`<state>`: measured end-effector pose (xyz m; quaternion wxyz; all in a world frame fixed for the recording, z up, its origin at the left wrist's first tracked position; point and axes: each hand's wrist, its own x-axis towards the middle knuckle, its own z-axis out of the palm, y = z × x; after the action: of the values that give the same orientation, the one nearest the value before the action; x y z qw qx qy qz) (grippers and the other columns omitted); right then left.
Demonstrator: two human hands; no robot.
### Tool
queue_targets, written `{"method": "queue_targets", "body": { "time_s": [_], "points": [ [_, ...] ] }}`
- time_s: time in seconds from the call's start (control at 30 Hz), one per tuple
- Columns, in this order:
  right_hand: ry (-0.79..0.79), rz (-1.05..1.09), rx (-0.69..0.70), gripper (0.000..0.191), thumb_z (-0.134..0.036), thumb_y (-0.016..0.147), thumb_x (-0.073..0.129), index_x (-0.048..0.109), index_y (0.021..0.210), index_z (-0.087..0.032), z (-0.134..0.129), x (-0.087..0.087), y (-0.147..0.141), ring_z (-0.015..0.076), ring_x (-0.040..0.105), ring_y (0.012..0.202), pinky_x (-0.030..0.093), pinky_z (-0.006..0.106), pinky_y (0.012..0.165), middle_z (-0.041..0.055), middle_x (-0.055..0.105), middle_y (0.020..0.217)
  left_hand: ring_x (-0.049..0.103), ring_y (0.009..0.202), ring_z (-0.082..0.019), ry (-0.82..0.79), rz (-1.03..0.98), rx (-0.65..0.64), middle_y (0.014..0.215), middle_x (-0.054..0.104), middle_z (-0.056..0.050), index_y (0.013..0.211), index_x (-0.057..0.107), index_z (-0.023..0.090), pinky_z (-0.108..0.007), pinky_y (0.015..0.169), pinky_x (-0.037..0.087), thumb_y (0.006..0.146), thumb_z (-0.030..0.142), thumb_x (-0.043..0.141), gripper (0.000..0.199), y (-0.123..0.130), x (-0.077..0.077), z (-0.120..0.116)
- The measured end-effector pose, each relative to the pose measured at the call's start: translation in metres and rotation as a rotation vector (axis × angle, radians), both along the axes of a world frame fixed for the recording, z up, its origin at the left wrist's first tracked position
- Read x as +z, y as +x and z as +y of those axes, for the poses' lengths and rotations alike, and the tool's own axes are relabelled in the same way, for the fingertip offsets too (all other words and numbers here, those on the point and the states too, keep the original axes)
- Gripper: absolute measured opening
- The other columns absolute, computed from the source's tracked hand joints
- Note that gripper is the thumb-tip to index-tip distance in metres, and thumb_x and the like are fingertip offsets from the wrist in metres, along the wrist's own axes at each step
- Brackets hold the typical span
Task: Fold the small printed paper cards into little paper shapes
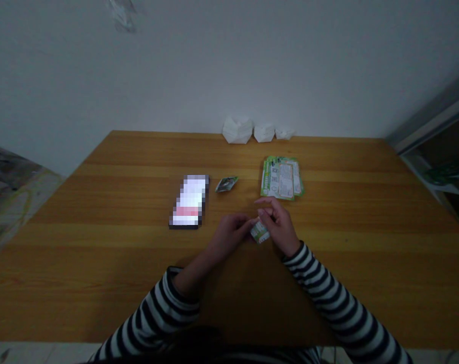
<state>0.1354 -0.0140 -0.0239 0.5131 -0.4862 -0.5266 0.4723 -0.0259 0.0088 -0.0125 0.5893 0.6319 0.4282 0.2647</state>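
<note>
Both hands meet above the wooden tabletop (100,283), the left hand (229,233) and right hand (279,226) pinching a small folded green-and-white card (260,232) between their fingers, just below a stack of green printed cards (281,178); a smaller folded card (226,184) lies beside a pixelated phone (189,201)

The premises are assessed as a plain domestic room. This is indicated by a wooden table (100,202) set against a bare white wall (229,65), with a tiled floor (32,354) seen beneath.
</note>
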Motion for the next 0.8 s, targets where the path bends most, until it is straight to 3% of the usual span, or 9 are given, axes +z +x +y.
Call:
{"method": "queue_targets", "body": {
  "time_s": [0.1, 0.27, 0.43, 0.57, 0.7, 0.8],
  "points": [
    [-0.040, -0.022, -0.074, 0.032, -0.049, 0.095, 0.050, 0.056, 0.113, -0.024, 0.002, 0.000, 0.001, 0.0137, 0.046, 0.052, 0.036, 0.024, 0.047, -0.0037, 0.050, 0.063, 0.056, 0.057, -0.013, 0.004, 0.012, 0.046, 0.062, 0.063, -0.002, 0.071, 0.065, 0.013, -0.022, 0.052, 0.039, 0.088, 0.049, 0.058, 0.041, 0.000, 0.002, -0.002],
    [-0.064, -0.116, 0.004, 0.045, -0.055, 0.095, 0.045, 0.055, 0.071, -0.020, 0.003, 0.003, 0.005, 0.0122, 0.046, 0.049, 0.034, 0.025, 0.047, -0.0025, 0.050, 0.056, 0.058, 0.063, -0.014, 0.089, -0.036, 0.245, 0.068, 0.064, -0.002, 0.076, 0.065, 0.014, -0.023, 0.057, 0.044, 0.088, 0.048, 0.059, 0.036, -0.001, 0.003, -0.003],
    [0.066, -0.358, 0.119, 0.048, -0.050, 0.098, 0.043, 0.051, 0.062, -0.019, 0.000, 0.006, 0.007, 0.0116, 0.046, 0.053, 0.034, 0.025, 0.054, -0.0027, 0.048, 0.055, 0.053, 0.056, -0.011, -0.015, -0.136, 0.106, 0.063, 0.056, 0.001, 0.074, 0.060, 0.014, -0.022, 0.050, 0.044, 0.090, 0.051, 0.055, 0.040, -0.002, 0.006, 0.002],
    [0.080, -0.360, 0.164, 0.047, -0.048, 0.099, 0.042, 0.053, 0.065, -0.019, -0.002, 0.009, 0.007, 0.0108, 0.043, 0.053, 0.032, 0.024, 0.053, -0.0034, 0.046, 0.056, 0.053, 0.051, -0.011, -0.102, -0.186, 0.011, 0.060, 0.057, 0.000, 0.071, 0.063, 0.012, -0.023, 0.048, 0.045, 0.088, 0.054, 0.056, 0.045, -0.005, 0.013, 0.004],
    [0.067, -0.314, 0.156, 0.047, -0.047, 0.098, 0.045, 0.052, 0.061, -0.019, -0.003, 0.010, 0.004, 0.0098, 0.041, 0.050, 0.031, 0.023, 0.050, -0.0043, 0.043, 0.053, 0.058, 0.054, -0.013, -0.200, -0.270, 0.030, 0.064, 0.064, -0.004, 0.071, 0.066, 0.011, -0.024, 0.052, 0.049, 0.085, 0.054, 0.060, 0.045, -0.006, 0.015, 0.004],
    [0.046, -0.247, 0.037, 0.045, -0.047, 0.094, 0.053, 0.054, 0.060, -0.019, -0.001, 0.006, 0.001, 0.0100, 0.043, 0.048, 0.033, 0.023, 0.048, -0.0038, 0.047, 0.051, 0.058, 0.052, -0.012, -0.173, -0.270, 0.082, 0.063, 0.064, -0.004, 0.073, 0.066, 0.012, -0.024, 0.051, 0.049, 0.087, 0.054, 0.057, 0.045, -0.007, 0.011, 0.006]
  ]
}}
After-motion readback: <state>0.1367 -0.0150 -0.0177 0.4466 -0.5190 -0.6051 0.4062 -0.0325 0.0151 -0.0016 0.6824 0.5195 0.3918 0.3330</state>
